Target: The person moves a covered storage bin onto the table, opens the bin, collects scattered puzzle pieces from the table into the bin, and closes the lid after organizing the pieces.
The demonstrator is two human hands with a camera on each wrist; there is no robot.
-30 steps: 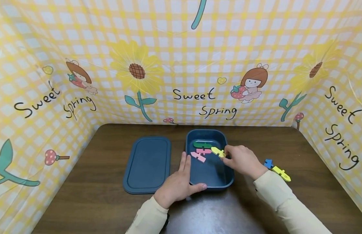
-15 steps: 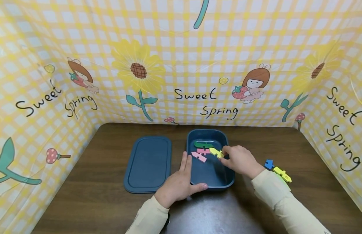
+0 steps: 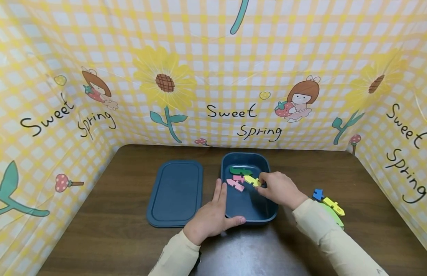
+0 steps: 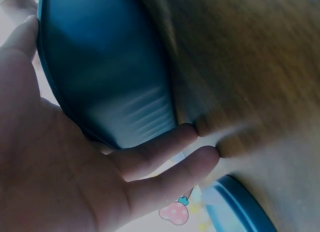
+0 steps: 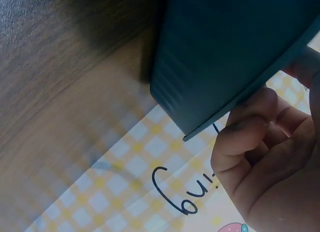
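A dark blue box [image 3: 249,207] stands uncovered on the table. My right hand [image 3: 281,189] reaches over its right rim and pinches a yellow arrow-shaped notched piece [image 3: 250,180] inside. Left of that piece lie two pink notched pieces, a nearer one [image 3: 235,186] and a farther one [image 3: 238,178], partly covered by the yellow one. Behind them is a dark green piece [image 3: 240,171]. My left hand [image 3: 208,220] lies along the box's left side with fingers straight and the thumb at the front rim. In the right wrist view, the box wall hides the pieces.
A flat dark blue lid [image 3: 175,193] lies left of the box. Right of my right hand are a blue piece [image 3: 317,194], another yellow piece [image 3: 334,207] and a light green piece [image 3: 333,217] partly behind the sleeve. A checked cloth [image 3: 227,76] walls the table's back and sides.
My right hand has shifted slightly left with the yellow piece, which now covers more of the farther pink piece. The sleeve uncovers more of the light green piece. My left hand stays put.
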